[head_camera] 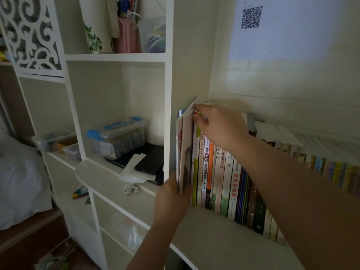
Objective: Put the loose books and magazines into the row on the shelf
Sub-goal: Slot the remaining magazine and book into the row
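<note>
the person is at the left end of the row of books [224, 178] on the white shelf [210, 230], working a thin pair of magazines [184, 152] into the gap between the shelf's side panel and the first upright spine. the magazines stand almost upright, leaning slightly, with their lower edge close to the shelf board and their front edge jutting out past the spines beside them, so they look only partly pushed in.

the left hand [171, 199] grips the magazines at the bottom corner, fingers wrapped behind and thumb side on the front. the right hand [220, 127] reaches over the top of the row, its fingertips curled on the upper edges of the neighbouring books, seemingly holding them aside to keep the slot open; whether it also pinches the magazines' top corner cannot be told.

judging from this, most of the row is already standing in order, running off to the right. what remains is to slide this pair fully back until flush. in the next compartment to the left lie a dark flat item [150, 160] and loose papers [132, 168] by a clear storage box [118, 135]; whether any of those belong in the row is unclear.
</note>
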